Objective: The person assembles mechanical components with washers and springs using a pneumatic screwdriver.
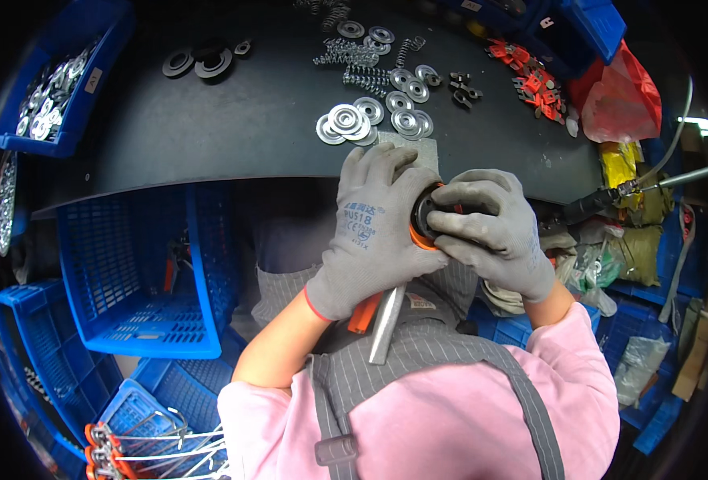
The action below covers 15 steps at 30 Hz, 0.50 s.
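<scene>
Both of my hands wear grey knit gloves and meet just in front of the table's near edge. Wrapped around a round orange-rimmed part [415, 238] is my left hand [374, 224]. A black disc [423, 218] sits within that rim, and the closed fingers of my right hand [490, 224] press against it. Below my left hand, a metal bar [387, 324] and an orange-red lever [364, 314] stick out toward my apron. Whether they join the round part is hidden by the glove. Past my hands, a small grey plate [427, 149] lies at the table edge.
On the black table [234, 128] lie stamped metal discs [346, 120], coil springs [366, 78] and orange-red clips [536, 88]. A blue bin of metal parts [90, 104] stands far left. Below it sits a blue crate [150, 344]. A red bag [622, 100] is at far right.
</scene>
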Motion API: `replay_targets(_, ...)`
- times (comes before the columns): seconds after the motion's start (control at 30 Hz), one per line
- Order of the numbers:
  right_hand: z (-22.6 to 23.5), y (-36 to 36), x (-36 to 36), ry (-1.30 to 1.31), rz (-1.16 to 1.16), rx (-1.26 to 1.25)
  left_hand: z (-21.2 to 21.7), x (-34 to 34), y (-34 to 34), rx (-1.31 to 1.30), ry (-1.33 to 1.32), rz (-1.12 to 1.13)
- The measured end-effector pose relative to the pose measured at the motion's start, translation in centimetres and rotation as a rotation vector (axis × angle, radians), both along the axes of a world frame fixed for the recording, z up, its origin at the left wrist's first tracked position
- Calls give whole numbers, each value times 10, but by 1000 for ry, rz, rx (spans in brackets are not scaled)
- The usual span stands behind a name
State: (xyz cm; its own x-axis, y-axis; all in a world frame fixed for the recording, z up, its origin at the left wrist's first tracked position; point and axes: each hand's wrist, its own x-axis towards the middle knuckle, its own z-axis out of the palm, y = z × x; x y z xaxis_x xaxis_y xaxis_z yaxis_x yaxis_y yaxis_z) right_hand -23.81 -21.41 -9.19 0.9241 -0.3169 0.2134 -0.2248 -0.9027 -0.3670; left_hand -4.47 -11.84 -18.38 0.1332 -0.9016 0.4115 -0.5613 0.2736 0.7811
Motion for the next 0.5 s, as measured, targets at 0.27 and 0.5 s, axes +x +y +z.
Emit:
replay_targets(0.27,-10,-6,-6,18,119,-113,-4,-1,-1,-20,46,5)
replay_targets(0.5,-22,-17,-3,64,202,-181,-8,1,0,67,59,-33)
